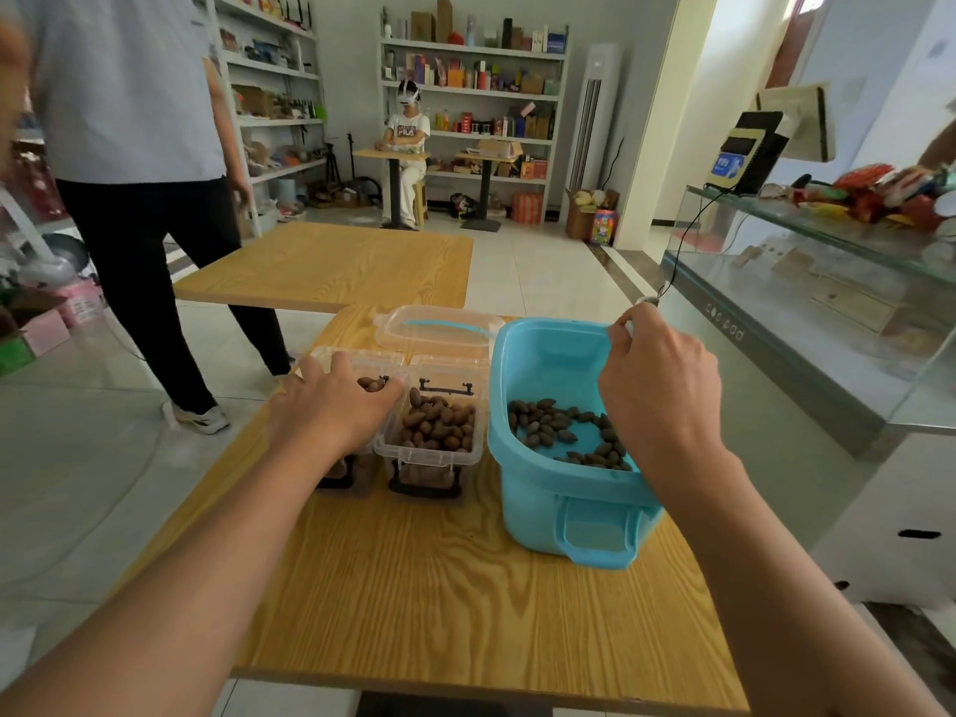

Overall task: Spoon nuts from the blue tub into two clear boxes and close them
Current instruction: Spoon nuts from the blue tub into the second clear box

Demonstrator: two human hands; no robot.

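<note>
Filling looks nearly done: the left hand (336, 406) rests flat, fingers straight, on the left box (357, 370). The right hand (657, 385) pinches a spoon handle (628, 328) over the blue tub (558, 514). Just right of the left fingers, the second box (434, 432) holds nuts (439, 424); closing likely follows.

Bright, even daylight fills the room, strongest at the upper right where the wall and doorway area wash out pale. Shadows are soft; a faint dark band sits under the blue tub (569, 483) on the desk (439, 587). Glare and reflections streak the glass counter (807, 251) on the right. Wide-angle distortion bends straight lines toward the edges, and the forearms stretch large at the bottom corners. The centre is sharp: wood grain and nuts (564, 432) read clearly. The far left edge is smeared and out of focus, with a blurred skin-toned patch at the top left corner. Far shelves (471, 90) are slightly soft.
</note>
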